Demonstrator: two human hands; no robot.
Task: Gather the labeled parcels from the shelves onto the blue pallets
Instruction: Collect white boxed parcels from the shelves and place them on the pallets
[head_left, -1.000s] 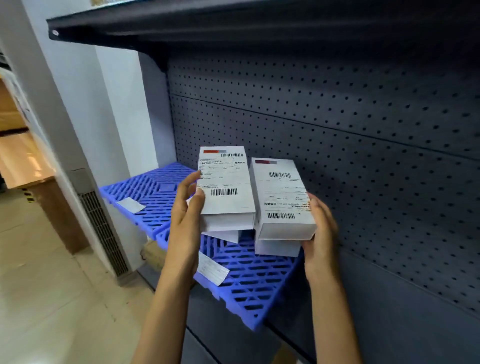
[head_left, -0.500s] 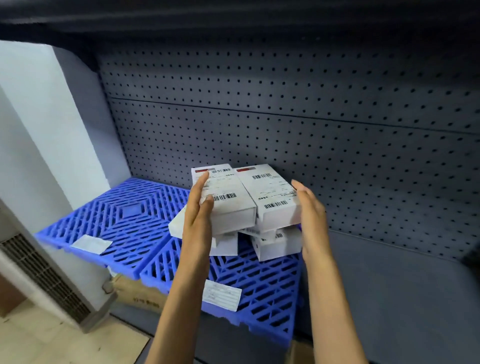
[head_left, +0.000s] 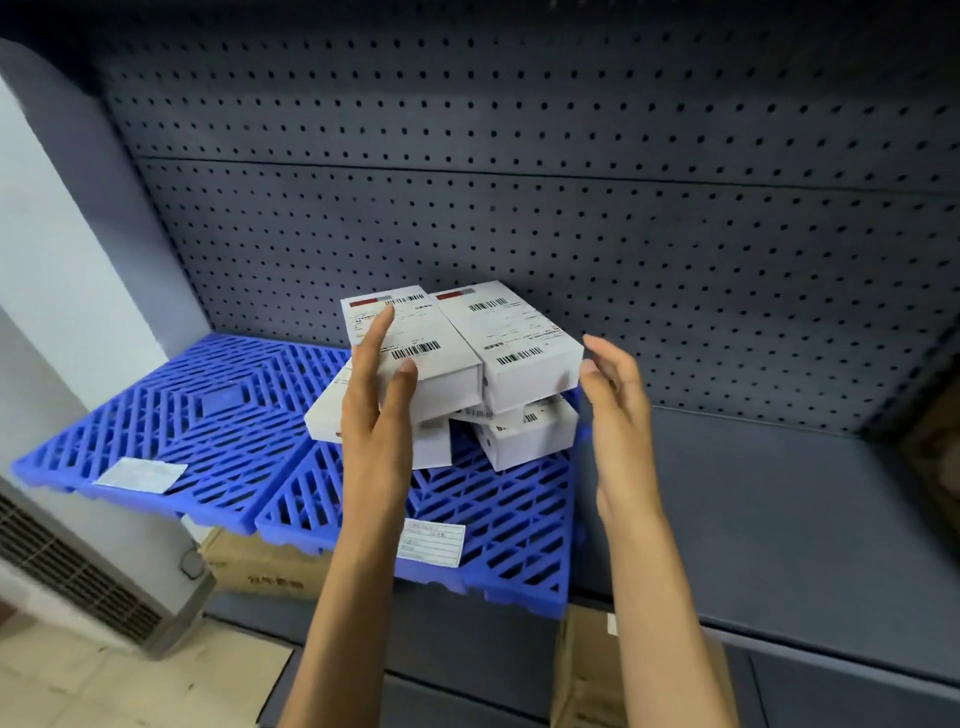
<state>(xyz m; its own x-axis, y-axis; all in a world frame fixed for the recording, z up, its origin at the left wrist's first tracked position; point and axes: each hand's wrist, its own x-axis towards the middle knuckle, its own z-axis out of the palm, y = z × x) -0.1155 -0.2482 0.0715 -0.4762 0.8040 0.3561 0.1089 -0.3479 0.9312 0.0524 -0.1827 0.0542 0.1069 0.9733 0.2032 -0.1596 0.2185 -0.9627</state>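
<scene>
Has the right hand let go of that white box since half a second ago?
Yes. The right hand has drawn off to the right of the upper right box, which now rests on the pile on the blue pallet; its fingers are apart from the box.

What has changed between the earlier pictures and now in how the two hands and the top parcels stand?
The two top parcels, carried between both hands before, now rest on the lower parcels on the blue pallet. The right hand has let go and drawn slightly off; the left hand still touches the left parcel. The lower parcels and pallet labels stayed put.
</scene>
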